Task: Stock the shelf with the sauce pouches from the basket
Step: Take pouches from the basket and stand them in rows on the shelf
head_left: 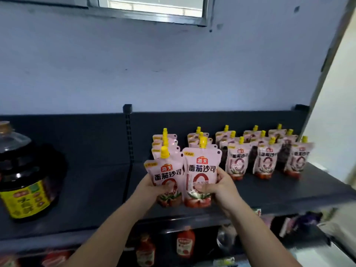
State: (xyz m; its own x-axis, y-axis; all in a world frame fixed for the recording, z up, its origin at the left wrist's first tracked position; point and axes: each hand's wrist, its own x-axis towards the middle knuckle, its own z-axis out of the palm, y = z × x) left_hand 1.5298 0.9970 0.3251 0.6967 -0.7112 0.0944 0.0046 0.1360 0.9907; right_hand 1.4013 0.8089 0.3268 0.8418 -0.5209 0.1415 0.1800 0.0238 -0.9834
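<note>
Two pink sauce pouches with yellow caps are held upright over the dark shelf [269,191]. My left hand [154,186] grips the left pouch [165,174] near its lower half. My right hand [219,185] grips the right pouch [200,170], thumb across its front. Behind them stand more pouches in two short columns [169,143]. Several further pouches [265,158] stand in rows to the right on the same shelf. The basket is not in view.
A large dark bottle with a yellow label [25,180] stands at the shelf's left. Red sauce bottles [185,243] sit on the lower shelf below. A slotted upright post [128,143] divides the back panel. A pale wall rises behind.
</note>
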